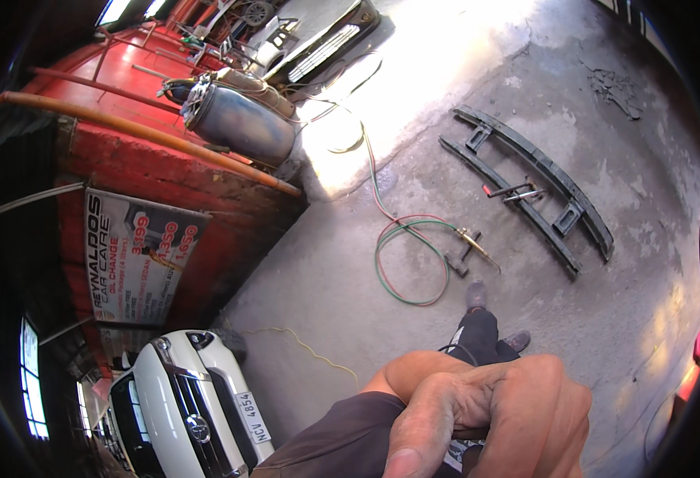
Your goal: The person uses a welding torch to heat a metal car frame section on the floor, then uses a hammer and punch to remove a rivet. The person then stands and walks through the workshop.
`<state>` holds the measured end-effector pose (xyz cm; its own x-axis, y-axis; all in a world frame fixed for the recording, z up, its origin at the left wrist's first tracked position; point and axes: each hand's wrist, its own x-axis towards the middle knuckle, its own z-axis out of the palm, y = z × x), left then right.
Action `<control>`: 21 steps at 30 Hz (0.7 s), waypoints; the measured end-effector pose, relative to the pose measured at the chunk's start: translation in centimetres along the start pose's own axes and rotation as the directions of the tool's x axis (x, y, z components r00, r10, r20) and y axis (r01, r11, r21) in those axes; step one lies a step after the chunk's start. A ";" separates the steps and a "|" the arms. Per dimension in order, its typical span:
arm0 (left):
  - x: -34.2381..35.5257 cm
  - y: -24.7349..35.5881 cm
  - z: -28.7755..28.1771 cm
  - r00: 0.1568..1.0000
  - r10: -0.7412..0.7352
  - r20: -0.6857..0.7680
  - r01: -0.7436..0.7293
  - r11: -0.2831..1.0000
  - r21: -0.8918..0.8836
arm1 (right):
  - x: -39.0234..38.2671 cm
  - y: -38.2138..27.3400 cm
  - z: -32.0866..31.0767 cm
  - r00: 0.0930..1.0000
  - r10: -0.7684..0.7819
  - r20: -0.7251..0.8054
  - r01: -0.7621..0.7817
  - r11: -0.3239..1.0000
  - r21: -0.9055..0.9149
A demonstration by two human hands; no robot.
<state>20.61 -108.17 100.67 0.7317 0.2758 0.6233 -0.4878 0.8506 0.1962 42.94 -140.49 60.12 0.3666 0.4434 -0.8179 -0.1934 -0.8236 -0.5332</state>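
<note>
Curled hand (517,414) close up; torch (471,239), looped hoses (378,251), hammer (458,265), metal frame (551,166) on floor (318,291).

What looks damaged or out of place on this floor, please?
A dark, jagged patch marks the concrete floor beyond the metal beams; it could be broken surface or debris, I cannot tell which. Red and green hoses lie in a loose loop near the shoes, with the torch attached, perhaps a tripping risk.

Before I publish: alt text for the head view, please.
The person's curled hand looms large at the lower edge; whether it holds anything is hidden. Beyond, a torch with red and green hoses and a dark, curved metal frame lie on a concrete floor. A white car stands at lower left.
</note>
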 end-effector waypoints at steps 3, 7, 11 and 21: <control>-0.5 1.5 -0.3 1.000 0.018 -0.010 -0.018 0.999 0.030 | -0.1 -0.5 0.6 1.000 0.002 0.005 -0.002 1.000 -0.028; -0.3 4.2 -1.4 0.999 0.050 -0.014 -0.048 0.990 0.131 | -0.5 -1.5 1.6 1.000 -0.019 0.000 0.019 0.998 -0.067; -1.2 8.0 -6.6 0.964 0.063 -0.260 0.076 0.868 0.490 | -2.3 -5.1 2.6 1.000 0.013 0.013 -0.013 1.000 0.007; -29.1 13.7 -23.4 0.235 -0.142 -0.962 0.810 -0.518 0.274 | -2.9 -9.7 7.2 1.000 0.004 0.030 -0.007 0.992 0.123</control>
<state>3.80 -94.03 67.52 0.6988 0.3747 -0.6093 0.7150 -0.3400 0.6110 37.23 -131.27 66.11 0.3383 0.4508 -0.8261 -0.3062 -0.7773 -0.5495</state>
